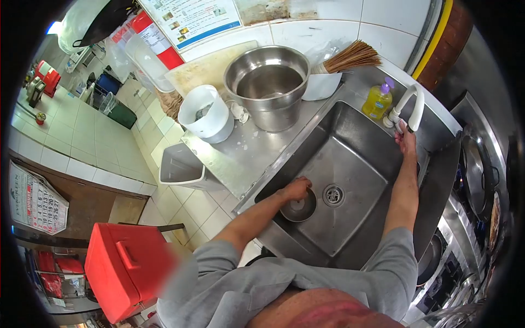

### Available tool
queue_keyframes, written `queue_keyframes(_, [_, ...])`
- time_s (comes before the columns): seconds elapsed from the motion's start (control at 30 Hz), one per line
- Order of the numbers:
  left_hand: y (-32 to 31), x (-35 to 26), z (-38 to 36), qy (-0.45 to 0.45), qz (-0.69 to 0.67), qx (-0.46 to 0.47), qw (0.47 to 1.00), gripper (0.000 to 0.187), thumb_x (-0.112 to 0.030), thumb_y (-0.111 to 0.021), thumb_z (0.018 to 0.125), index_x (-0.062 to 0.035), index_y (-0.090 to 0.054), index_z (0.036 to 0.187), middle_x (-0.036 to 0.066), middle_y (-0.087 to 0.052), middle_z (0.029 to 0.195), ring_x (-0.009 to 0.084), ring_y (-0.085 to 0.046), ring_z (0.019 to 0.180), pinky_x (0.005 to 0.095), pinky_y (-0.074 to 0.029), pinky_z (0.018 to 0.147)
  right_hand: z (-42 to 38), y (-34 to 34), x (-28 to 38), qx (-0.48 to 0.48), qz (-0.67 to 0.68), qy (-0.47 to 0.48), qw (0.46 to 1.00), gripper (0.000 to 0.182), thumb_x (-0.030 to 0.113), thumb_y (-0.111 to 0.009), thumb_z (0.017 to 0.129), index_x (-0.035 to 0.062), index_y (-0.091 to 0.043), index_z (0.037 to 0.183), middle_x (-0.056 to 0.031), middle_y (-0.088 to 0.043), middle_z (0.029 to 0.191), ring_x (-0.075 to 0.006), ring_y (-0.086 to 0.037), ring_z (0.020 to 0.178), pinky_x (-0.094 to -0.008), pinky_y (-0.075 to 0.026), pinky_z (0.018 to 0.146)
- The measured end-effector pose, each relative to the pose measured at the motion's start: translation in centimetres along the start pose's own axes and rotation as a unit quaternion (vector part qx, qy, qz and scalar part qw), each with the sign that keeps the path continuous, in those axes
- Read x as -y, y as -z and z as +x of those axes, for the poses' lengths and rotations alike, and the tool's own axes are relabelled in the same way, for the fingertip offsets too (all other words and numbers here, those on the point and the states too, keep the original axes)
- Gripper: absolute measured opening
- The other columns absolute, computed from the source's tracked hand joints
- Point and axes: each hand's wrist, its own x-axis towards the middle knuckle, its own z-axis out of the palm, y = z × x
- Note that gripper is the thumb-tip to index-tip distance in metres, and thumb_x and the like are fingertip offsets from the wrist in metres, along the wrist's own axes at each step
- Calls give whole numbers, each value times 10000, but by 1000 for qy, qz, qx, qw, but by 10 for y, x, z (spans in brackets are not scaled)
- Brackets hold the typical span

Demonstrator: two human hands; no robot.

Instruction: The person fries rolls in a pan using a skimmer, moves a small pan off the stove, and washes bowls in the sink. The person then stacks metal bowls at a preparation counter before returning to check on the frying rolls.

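Note:
My left hand (pixel 297 189) is closed on the rim of a small round metal bowl (pixel 302 212), low in the left part of the steel sink (pixel 358 188). The bowl's inside faces up. At the back right of the sink, my right hand (pixel 405 140) has its fingers curled at the base of the white faucet (pixel 418 104), around its knob. Part of the knob is hidden by those fingers. I cannot make out any water running from the spout. Just left of the faucet stands a soap bottle (pixel 377 100) with yellow-green liquid and a purple pump.
On the counter left of the sink stand a large steel pot (pixel 268 106) and a white tub (pixel 205 117). A stick brush (pixel 355 56) lies behind them. A grey bin (pixel 183 167) and a red cooler box (pixel 123 262) are at my left. Pans and a stove (pixel 451 268) are at my right.

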Motion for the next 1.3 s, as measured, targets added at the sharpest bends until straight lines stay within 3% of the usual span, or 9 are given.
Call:
queue_keyframes(0.23, [-47,62,13,323,159,105,927,346,-188,-524,693,-17,-517,993,185,-482,1053,309,-440,1022,392,-376,837,-11,-8,6,-3,56,86,995,287,99,-655,669,55,-480,893,-32,-520,658,-99,-485,474,-202,-372,363])
queue_keyframes(0.37, [-81,100,2,235,287,26,928,380,-179,-547,655,8,-476,978,183,-522,954,323,-521,879,414,-427,746,0,-9,-3,-22,39,109,993,413,63,-631,684,85,-389,1018,-47,-523,693,-129,-490,496,-220,-389,392])
queue_keyframes(0.6, [-80,60,30,248,77,46,965,226,-128,-510,680,-23,-571,870,183,-523,919,306,-541,823,395,-446,707,-70,-50,-87,-149,142,54,977,377,127,-581,727,104,-378,1043,-19,-445,631,-144,-494,548,-249,-412,432])
queue_keyframes(0.7, [-41,10,27,82,172,161,968,307,-141,-619,619,-35,-569,903,150,-440,1061,316,-462,953,415,-452,710,-155,-113,-117,-63,1,-57,996,237,81,-565,722,22,-473,932,-38,-495,678,-130,-491,557,-247,-417,462])
queue_keyframes(0.83, [11,-32,10,10,60,148,987,362,-174,-603,653,-43,-535,984,123,-351,1172,328,-384,1043,483,-393,789,-253,-276,-19,161,-73,107,978,138,15,-524,724,-4,-534,861,-25,-523,741,-97,-482,661,-201,-395,606])
queue_keyframes(1.03, [22,-28,-11,-180,-371,5,911,505,-343,-466,781,-90,-324,1195,74,-317,1233,255,-299,1129,405,-311,888,-289,-493,54,442,-182,537,695,172,-42,-459,708,1,-556,844,-125,-537,836,-242,-521,803,-303,-414,676])
queue_keyframes(1.13, [75,-41,-42,-176,-233,25,956,548,-369,-444,797,-94,-256,1232,63,-313,1241,195,-274,1147,327,-277,920,-265,-566,27,476,-481,485,554,424,-68,-447,655,133,-525,1019,-100,-521,1001,-248,-495,932,-363,-415,753])
queue_keyframes(1.27, [120,-42,-82,-94,-663,119,733,467,-299,-491,788,-89,-344,1179,68,-355,1204,198,-341,1096,322,-288,900,-247,-581,7,460,-664,370,460,578,-2,-485,660,289,-420,1155,-64,-463,1133,-241,-457,1023,-381,-410,799])
queue_keyframes(1.3, [116,-36,-83,-115,-601,72,788,460,-288,-501,784,-86,-354,1171,68,-353,1206,202,-346,1092,326,-287,899,-251,-579,14,452,-666,367,467,578,-2,-485,660,289,-420,1155,-64,-463,1133,-241,-457,1023,-381,-410,799])
